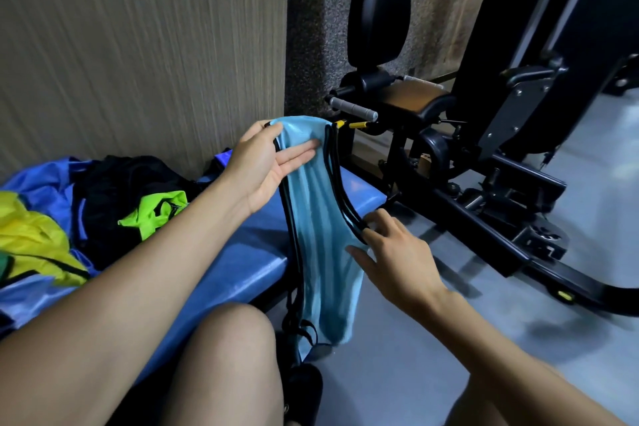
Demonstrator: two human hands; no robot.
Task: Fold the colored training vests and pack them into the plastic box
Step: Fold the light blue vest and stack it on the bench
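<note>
Light blue vest hangs pinched at top by left hand, right hand pinching its side edge.

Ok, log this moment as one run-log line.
step: folding | item: light blue vest hanging | left hand: holds top | right hand: pinches black edge | pile: on bench | box: unseen
</note>
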